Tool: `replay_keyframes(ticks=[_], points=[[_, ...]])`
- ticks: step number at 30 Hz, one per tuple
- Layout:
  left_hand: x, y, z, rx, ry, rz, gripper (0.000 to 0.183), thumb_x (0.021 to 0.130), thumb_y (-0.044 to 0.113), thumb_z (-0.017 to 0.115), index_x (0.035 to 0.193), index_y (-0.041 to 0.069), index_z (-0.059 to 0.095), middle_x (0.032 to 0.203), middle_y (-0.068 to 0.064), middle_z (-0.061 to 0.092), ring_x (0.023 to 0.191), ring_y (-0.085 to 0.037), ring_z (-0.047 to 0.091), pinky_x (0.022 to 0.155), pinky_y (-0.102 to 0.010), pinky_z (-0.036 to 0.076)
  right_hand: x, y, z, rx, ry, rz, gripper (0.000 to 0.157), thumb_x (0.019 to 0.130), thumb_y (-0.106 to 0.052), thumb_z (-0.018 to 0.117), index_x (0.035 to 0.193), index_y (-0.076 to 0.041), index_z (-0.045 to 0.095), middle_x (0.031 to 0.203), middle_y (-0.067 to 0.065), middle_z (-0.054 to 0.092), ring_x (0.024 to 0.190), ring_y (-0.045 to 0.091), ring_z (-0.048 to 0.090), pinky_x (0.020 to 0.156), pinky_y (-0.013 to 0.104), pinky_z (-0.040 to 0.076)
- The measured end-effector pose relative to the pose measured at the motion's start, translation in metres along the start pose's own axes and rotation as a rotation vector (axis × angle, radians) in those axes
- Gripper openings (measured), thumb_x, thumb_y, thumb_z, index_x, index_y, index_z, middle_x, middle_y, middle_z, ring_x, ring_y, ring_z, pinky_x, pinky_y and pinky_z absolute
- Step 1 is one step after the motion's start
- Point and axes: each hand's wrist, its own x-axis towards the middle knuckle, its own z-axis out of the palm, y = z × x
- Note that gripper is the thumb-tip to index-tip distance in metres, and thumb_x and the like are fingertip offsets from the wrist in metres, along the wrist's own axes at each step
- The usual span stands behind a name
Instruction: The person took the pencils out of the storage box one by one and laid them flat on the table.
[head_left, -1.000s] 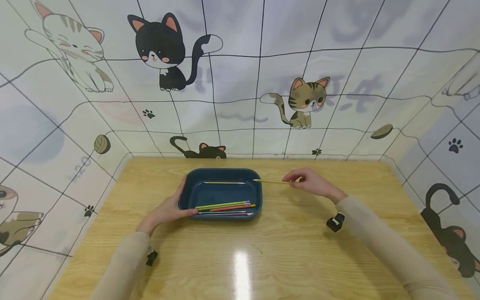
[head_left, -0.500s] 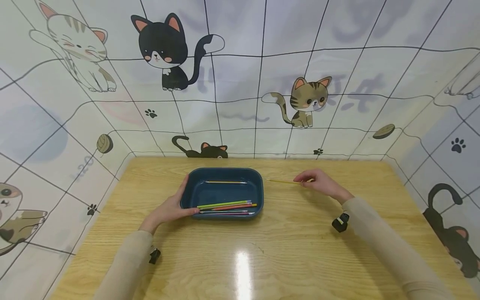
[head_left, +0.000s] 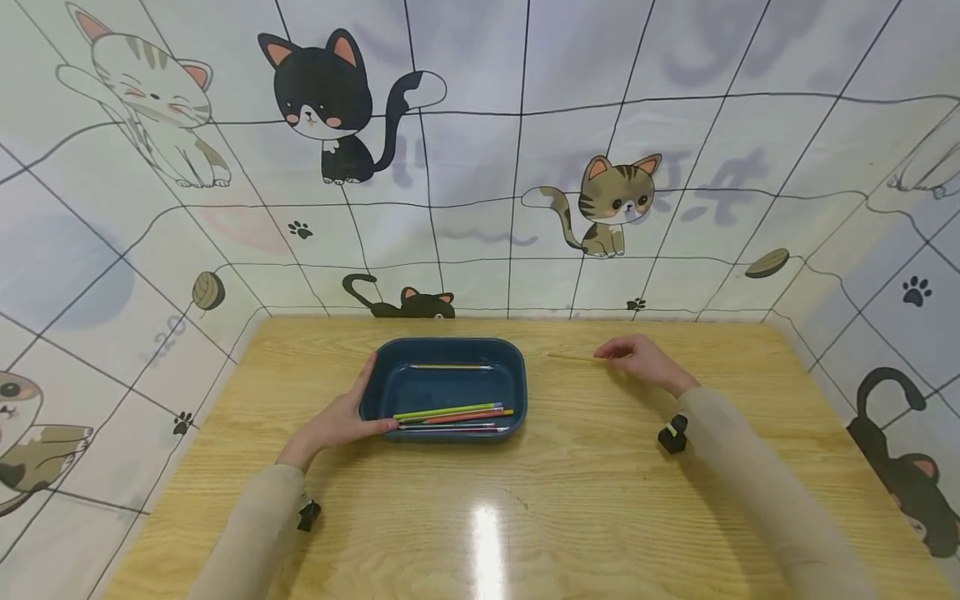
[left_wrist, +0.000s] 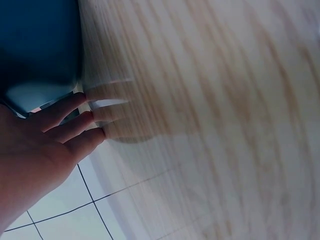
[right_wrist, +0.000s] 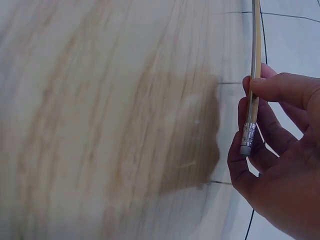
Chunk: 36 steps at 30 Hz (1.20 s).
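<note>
In the head view my left hand rests against the left end of a dark blue rectangular box, its thumb over the near left corner. The left wrist view shows straight, spread fingers beside the blue wall. Several pencils lie inside along the near wall, in lime, orange and darker colours. A single pencil lies near the far wall. Right of the box, my right hand pinches a yellowish pencil between thumb and fingers near its grey eraser end. Its other end points left toward the box.
The box stands on a light wooden table. A white cloth wall printed with cats and grid lines rises behind the table's far edge and on both sides. Small black cameras, one being the right wrist camera, hang at the wrists.
My right hand has moved right with the pencil, whose tip overlapped the box's right rim and now lies apart from it. My left hand stays at the box.
</note>
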Motion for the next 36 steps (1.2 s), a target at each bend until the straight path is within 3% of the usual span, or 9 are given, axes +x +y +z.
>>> replay_keyframes(ticks=[10, 17, 29, 36], points=[[0.002, -0.009, 0.003, 0.010, 0.024, 0.029, 0.117, 0.081, 0.041, 0.077, 0.155, 0.021, -0.011, 0.153, -0.031, 0.016, 0.129, -0.052, 0.035, 0.103, -0.060, 0.029, 0.013, 0.007, 0.000, -0.072, -0.007, 0.024, 0.021, 0.088, 0.005, 0.059, 0.106, 0.004, 0.070, 0.105, 0.017, 0.068, 0.096, 0.029, 0.059, 0.082, 0.040, 0.046], [0.001, -0.007, 0.003, 0.006, 0.023, 0.035, 0.116, 0.081, 0.041, 0.077, 0.155, 0.024, -0.012, 0.153, -0.031, 0.017, 0.129, -0.051, 0.036, 0.103, -0.061, 0.030, 0.018, 0.013, 0.001, -0.058, 0.010, 0.014, 0.022, 0.088, 0.008, 0.058, 0.107, 0.005, 0.068, 0.107, 0.019, 0.067, 0.102, 0.036, 0.059, 0.089, 0.050, 0.045], [0.004, -0.009, 0.002, 0.013, 0.025, 0.035, 0.116, 0.081, 0.042, 0.077, 0.155, 0.024, -0.011, 0.154, -0.030, 0.016, 0.129, -0.051, 0.035, 0.103, -0.061, 0.029, 0.022, 0.016, 0.004, -0.101, 0.058, 0.021, 0.021, 0.088, 0.007, 0.059, 0.106, 0.003, 0.069, 0.102, 0.016, 0.066, 0.097, 0.032, 0.059, 0.087, 0.047, 0.046], [0.003, -0.009, 0.003, 0.005, 0.028, 0.043, 0.117, 0.081, 0.041, 0.077, 0.155, 0.022, -0.011, 0.154, -0.030, 0.015, 0.130, -0.052, 0.034, 0.103, -0.061, 0.028, 0.025, 0.017, 0.004, -0.099, 0.044, -0.001, 0.021, 0.087, 0.009, 0.058, 0.105, 0.004, 0.069, 0.101, 0.016, 0.066, 0.097, 0.034, 0.059, 0.089, 0.050, 0.045]])
